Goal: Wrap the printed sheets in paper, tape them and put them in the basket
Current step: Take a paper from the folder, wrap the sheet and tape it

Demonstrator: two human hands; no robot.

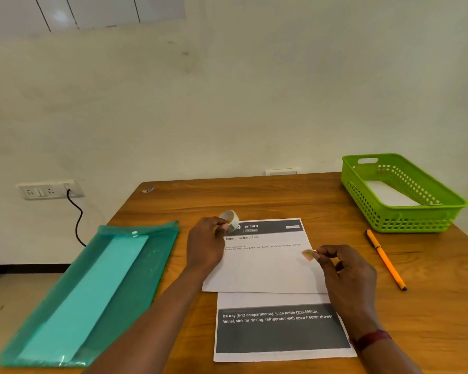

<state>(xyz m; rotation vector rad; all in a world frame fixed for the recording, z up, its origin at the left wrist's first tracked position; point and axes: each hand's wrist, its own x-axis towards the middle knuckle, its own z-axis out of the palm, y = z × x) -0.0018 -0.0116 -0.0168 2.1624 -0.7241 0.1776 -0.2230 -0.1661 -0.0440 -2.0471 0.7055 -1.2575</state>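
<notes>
Lower centre of frame: the near printed sheet [281,330] lies flat on the table [254,198], its dark text band facing us. Its long axis runs from the bottom of the frame toward the top, tilted slightly.

Above it, the far printed sheet [265,268] overlaps its far edge. This one has the same long axis, and its "KITCHEN" header points to the top of the frame. Both sheets lie between the forearms, so either hand can reach them.

The right hand [346,276], right of centre, pinches a small piece of tape [308,255] over the right part of the far sheet. We cannot tell whether the piece touches the paper.

The left hand [204,244], at centre, grips the tape roll [230,218] at the far sheet's upper left corner.

We see no wrapping around the sheets. We judge the wrapping is not yet done, so the tape is ready ahead of its step.

At lower left lies a teal folder [92,287], and at mid right an orange pen [385,260].

At upper right stands the green basket [414,218], well apart from the sheets, with something white inside. The right hand is the nearer to it, so delivery will run up and to the right.
</notes>
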